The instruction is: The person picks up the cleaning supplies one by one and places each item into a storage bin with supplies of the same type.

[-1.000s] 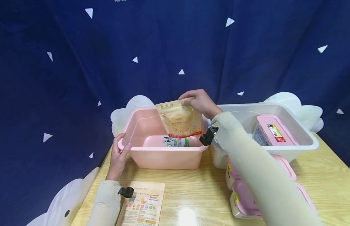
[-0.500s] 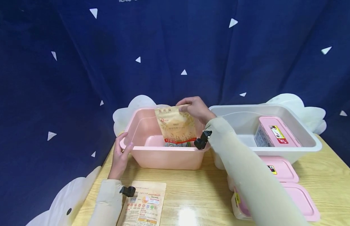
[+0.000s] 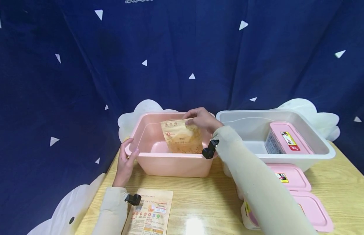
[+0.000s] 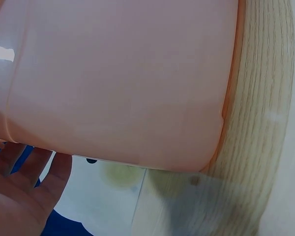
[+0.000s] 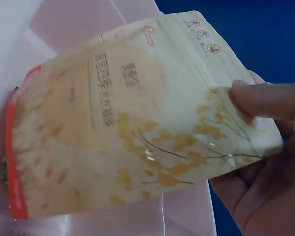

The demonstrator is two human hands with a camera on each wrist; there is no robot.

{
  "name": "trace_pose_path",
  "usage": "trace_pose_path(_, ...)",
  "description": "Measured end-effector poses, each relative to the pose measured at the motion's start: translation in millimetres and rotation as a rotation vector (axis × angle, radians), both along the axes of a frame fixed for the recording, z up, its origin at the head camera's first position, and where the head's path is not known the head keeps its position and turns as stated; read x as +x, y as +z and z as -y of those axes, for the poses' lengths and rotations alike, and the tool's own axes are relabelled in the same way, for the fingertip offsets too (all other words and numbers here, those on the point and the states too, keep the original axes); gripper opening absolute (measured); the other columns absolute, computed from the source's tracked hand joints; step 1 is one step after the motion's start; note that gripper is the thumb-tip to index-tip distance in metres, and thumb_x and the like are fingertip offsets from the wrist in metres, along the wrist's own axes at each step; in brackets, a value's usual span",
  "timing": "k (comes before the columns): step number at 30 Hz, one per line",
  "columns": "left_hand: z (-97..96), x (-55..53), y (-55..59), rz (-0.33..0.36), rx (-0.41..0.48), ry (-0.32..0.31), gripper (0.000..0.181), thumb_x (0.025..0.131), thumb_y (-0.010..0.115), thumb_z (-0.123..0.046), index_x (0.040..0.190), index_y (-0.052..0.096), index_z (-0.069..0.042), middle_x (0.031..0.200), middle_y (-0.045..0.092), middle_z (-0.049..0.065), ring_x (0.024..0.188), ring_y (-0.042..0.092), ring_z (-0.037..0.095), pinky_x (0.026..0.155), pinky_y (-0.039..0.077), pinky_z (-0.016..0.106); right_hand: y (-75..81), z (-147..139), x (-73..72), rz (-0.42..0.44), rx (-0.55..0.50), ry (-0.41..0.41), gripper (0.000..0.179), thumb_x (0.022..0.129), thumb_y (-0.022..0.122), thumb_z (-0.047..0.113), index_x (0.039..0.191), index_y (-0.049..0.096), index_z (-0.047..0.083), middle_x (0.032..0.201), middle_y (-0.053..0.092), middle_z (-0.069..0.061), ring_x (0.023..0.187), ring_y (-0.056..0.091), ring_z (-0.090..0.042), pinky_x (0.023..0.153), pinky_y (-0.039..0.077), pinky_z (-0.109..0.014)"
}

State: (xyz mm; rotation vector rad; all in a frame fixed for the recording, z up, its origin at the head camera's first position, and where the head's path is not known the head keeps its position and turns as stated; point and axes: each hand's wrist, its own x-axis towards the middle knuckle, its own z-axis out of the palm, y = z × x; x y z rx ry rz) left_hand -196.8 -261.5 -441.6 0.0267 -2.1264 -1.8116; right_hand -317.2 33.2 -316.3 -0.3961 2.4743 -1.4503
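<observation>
My right hand [image 3: 201, 119] pinches the top corner of a yellow-beige food pouch [image 3: 182, 137], thumb on its printed front in the right wrist view. The pouch [image 5: 132, 118] hangs inside the pink bin [image 3: 173, 165], its red lower edge hidden behind the bin's front wall in the head view. Left of it, my left hand [image 3: 124, 164] grips the bin's left front corner, thumb over the rim. In the left wrist view, fingers [image 4: 54, 177] reach along the pink bin's side [image 4: 118, 88]. A bit of green shows beneath the pouch in the right wrist view.
To the right stands a white bin [image 3: 296, 159] holding a pink-lidded box [image 3: 290, 138]. Pink-lidded containers [image 3: 312, 210] sit in front of it, partly behind my right sleeve. Another pouch [image 3: 149, 209] lies flat on the wooden table [image 3: 211, 195]. A blue curtain [image 3: 170, 49] hangs behind.
My right hand has lowered the pouch into the pink bin, where it now covers the panda-printed item seen on the bottom. The left hand keeps its grip on the bin's corner.
</observation>
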Motion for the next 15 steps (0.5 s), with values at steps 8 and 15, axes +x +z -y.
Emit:
trace_pose_path(8,-0.2,-0.8,-0.8,-0.012,0.009,-0.011,0.056,0.096,0.054,-0.013,0.148,0.035,-0.013,0.153,0.033,0.002,0.136,0.038,0.017,0.101,0.034,0.009,-4.0,2.8,2.2,0.039,0.045,0.085,0.017,0.088,0.065,0.000,0.100,0.071,0.011,0.105,0.067,-0.004,0.103,0.054,-0.022,0.091,0.043,-0.037)
trace_pose_path(15,-0.4,-1.0,-1.4,-0.008,0.024,-0.017,0.056,0.096,0.053,-0.012,0.149,0.034,-0.013,0.153,0.033,0.002,0.137,0.037,0.018,0.101,0.034,0.009,-7.5,3.1,2.4,0.065,0.080,0.083,0.018,0.093,0.059,0.003,0.103,0.071,0.013,0.111,0.068,-0.005,0.106,0.056,-0.023,0.091,0.046,-0.036)
